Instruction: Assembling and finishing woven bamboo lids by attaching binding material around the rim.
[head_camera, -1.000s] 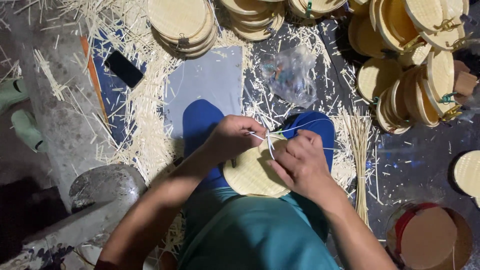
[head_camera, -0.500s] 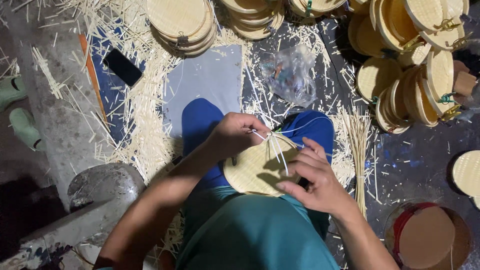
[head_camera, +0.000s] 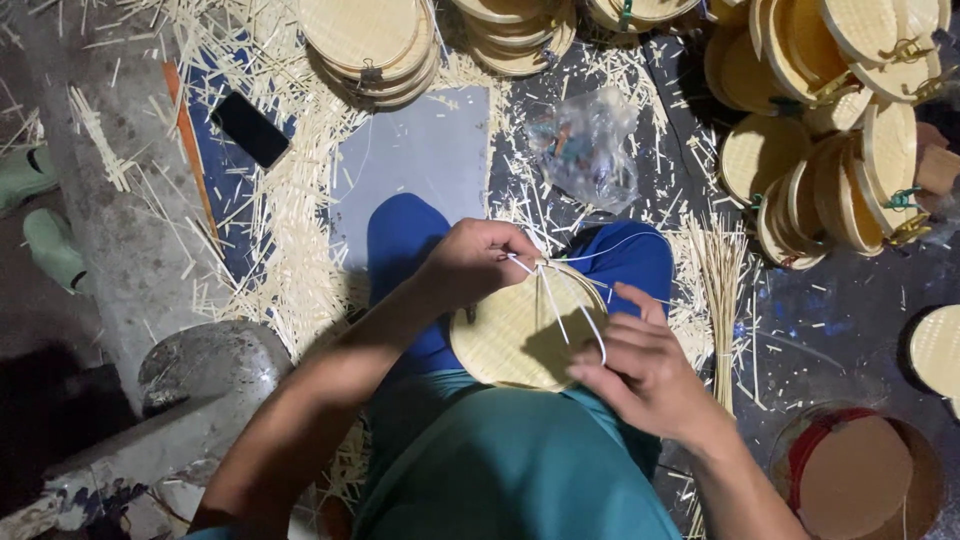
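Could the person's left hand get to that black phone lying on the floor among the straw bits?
Probably yes, but not freely: the left hand grips white strips on the round woven tray in the lap. The black phone lies uncovered ahead to the left, nothing between, though it looks like a stretch.

Right hand (head_camera: 640, 375) slid down disc (head_camera: 510, 335), drawing strip (head_camera: 570, 310) out.

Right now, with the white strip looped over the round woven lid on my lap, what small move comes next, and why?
Probably draw the loop snug with the right hand. The white strip arches slack above the round woven lid, while the left hand pinches its other end at the rim, so that end looks anchored.
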